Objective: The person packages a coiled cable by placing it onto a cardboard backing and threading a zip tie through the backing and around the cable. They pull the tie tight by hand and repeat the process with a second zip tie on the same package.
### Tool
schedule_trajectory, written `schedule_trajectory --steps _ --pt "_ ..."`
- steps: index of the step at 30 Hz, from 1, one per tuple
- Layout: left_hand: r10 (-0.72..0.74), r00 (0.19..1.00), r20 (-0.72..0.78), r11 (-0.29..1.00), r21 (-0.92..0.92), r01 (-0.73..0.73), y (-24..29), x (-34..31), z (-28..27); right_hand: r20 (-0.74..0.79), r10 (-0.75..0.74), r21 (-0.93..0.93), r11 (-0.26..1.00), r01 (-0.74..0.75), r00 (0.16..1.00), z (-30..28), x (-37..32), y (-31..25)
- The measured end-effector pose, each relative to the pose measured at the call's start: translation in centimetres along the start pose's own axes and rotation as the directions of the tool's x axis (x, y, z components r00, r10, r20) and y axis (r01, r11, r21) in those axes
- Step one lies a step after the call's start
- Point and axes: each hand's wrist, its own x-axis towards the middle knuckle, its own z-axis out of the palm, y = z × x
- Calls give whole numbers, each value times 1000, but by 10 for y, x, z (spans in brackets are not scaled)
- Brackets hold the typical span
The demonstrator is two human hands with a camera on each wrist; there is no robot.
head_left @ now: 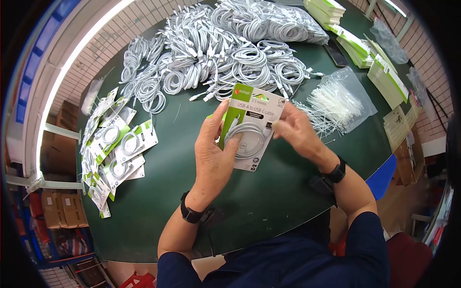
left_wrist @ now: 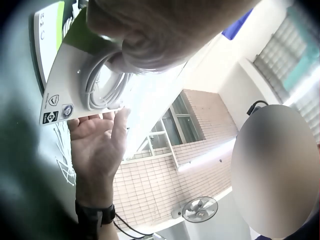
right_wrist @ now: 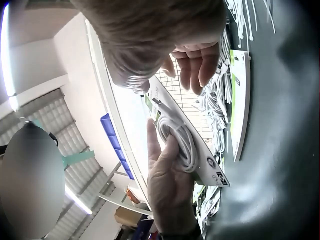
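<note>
My left hand grips a white and green USB-A to USB-C cable card, its thumb over the coiled white cable. The card is raised above the table with its printed face toward the head camera. At its right edge my right hand pinches the card near the cable's plug, thumb in front and fingers behind. The other right fingers hang loosely curled, apart from the card. Below the held card lies another white and green card, mostly hidden in the head view.
Bundled white cables are heaped across the back of the green table. Packed cable cards overlap at left. White zip ties spill from a plastic bag at right, near stacked cards and a dark phone.
</note>
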Motion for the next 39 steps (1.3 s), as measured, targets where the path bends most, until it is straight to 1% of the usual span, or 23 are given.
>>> schedule_trajectory --steps 3,4,6,7,10,11,15,18,19,20,22,23,26,29,32,35,38,39 --pt "118 993 24 986 115 -120 -9 -2 3 118 78 51 995 -84 990 18 -9 7" --pt "146 988 48 974 170 -152 -9 -3 3 114 126 67 989 -134 985 18 -11 8" --pt "121 991 62 971 200 -131 0 -2 6 114 221 101 967 -233 969 17 -12 3" --pt "109 992 68 969 215 -121 3 -3 8 130 208 138 964 -225 969 18 -11 -3" --pt "127 986 105 963 224 -148 2 -3 12 159 129 59 988 -140 979 17 -13 0" --pt "124 987 106 969 200 -144 1 -3 12 163 101 45 993 -109 981 17 -13 2" --pt "114 988 102 983 131 -127 -6 -5 15 188 104 -5 994 -105 977 15 -13 -2" --pt "92 994 65 993 72 -97 -8 -7 19 197 116 17 992 -122 974 15 -14 1" --pt "96 994 51 994 41 -99 -10 -7 21 198 77 -20 997 -74 977 14 -14 1" --pt "100 994 35 995 8 -100 -12 -7 22 200 77 -33 997 -72 977 14 -13 0" --pt "96 995 40 995 17 -97 -14 -7 23 207 78 -65 996 -66 975 14 -13 -1" --pt "95 995 40 995 21 -96 -14 -8 23 206 100 -62 994 -90 973 13 -12 0" --pt "72 996 53 997 28 -73 -17 -9 22 197 39 -130 991 -14 980 14 -12 0" --pt "37 997 62 999 12 -38 -15 -9 22 195 44 -130 991 -19 980 15 -12 2" --pt "-8 998 67 1000 30 6 -16 -12 22 159 99 -64 994 -90 982 18 -13 2" --pt "11 996 85 1000 -26 -9 -15 -9 25 104 69 -105 993 -58 992 20 -15 1" --pt "49 998 44 998 -38 -47 -14 -7 26 82 62 -102 993 -54 995 19 -14 -3" --pt "96 995 1 995 -29 -95 -18 -7 27 82 97 -96 991 -89 992 16 -14 -5"
